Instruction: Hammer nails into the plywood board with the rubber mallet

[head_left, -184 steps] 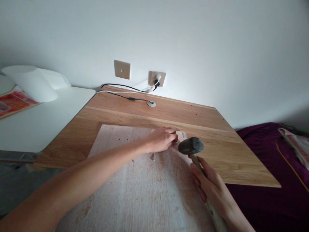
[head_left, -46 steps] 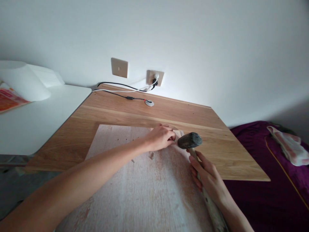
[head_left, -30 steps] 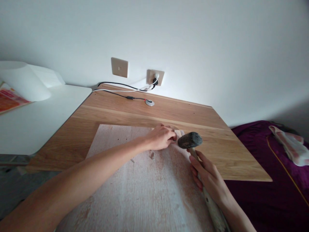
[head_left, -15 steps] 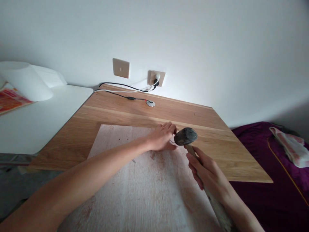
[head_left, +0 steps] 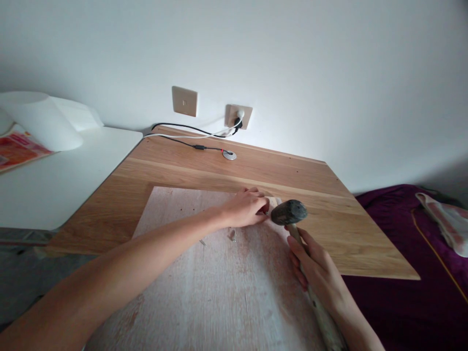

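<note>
My left hand [head_left: 245, 207] rests at the far right part of a pale, worn wooden board [head_left: 197, 287]. Its fingertips are pinched together on a thin metal nail, mostly hidden by the fingers. My right hand [head_left: 316, 265] is wrapped around the wooden handle of a mallet with a dark head [head_left: 289, 212]. That head hangs just to the right of my left fingertips, apart from them. Nearer to me, a small nail [head_left: 202, 242] and another small metal piece [head_left: 233, 237] lie on the board.
Beneath the board is a wood-grain tabletop [head_left: 314, 190]. Cables run to a wall socket [head_left: 239, 117] and a round cable grommet [head_left: 229, 155]. At left, a white table [head_left: 73, 180] carries a white roll [head_left: 47, 119]. Purple fabric [head_left: 387, 302] lies at right.
The mallet and my right hand have shifted slightly right and down, away from my left fingers. My left fingers have curled closer around the nail.
</note>
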Available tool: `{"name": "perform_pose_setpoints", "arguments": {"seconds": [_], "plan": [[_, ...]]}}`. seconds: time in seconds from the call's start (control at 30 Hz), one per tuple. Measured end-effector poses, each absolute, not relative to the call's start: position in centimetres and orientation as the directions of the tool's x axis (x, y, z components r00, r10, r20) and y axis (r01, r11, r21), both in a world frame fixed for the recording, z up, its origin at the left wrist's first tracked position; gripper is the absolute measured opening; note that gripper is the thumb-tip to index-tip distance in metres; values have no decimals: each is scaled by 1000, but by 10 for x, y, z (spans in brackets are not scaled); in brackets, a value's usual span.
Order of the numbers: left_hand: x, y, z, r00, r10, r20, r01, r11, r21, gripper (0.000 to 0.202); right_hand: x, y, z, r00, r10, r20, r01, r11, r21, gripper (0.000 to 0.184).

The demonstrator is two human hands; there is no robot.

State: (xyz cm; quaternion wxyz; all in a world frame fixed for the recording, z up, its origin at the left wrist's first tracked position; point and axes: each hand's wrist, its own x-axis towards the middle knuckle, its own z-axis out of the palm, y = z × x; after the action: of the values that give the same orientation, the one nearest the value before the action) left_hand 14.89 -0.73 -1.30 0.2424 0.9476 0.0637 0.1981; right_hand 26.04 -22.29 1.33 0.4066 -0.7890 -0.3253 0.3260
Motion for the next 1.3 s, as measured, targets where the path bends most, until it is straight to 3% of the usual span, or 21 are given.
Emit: {"name": "perform_pose_setpoints", "arguments": {"seconds": [0.57,0.7,0.87,1.0,1.3], "plan": [[152,-5,-16,909,189,372,-15,-876,482,16,266,-225,11,529,809,-257,267,-446,-854,64],[148,-6,-13,906,216,364,-2,-857,515,6,262,-225,27,520,822,-230,267,-413,-871,60],[145,-6,-11,896,258,362,12,-828,561,51,254,-219,46,520,835,-181,306,-379,-873,53],[145,-7,-14,871,237,430,-42,-836,547,55,255,-217,37,453,863,-223,330,-395,-858,52],[148,-8,-16,874,251,416,-20,-837,547,70,258,-224,21,552,799,-240,213,-414,-885,61]]}}
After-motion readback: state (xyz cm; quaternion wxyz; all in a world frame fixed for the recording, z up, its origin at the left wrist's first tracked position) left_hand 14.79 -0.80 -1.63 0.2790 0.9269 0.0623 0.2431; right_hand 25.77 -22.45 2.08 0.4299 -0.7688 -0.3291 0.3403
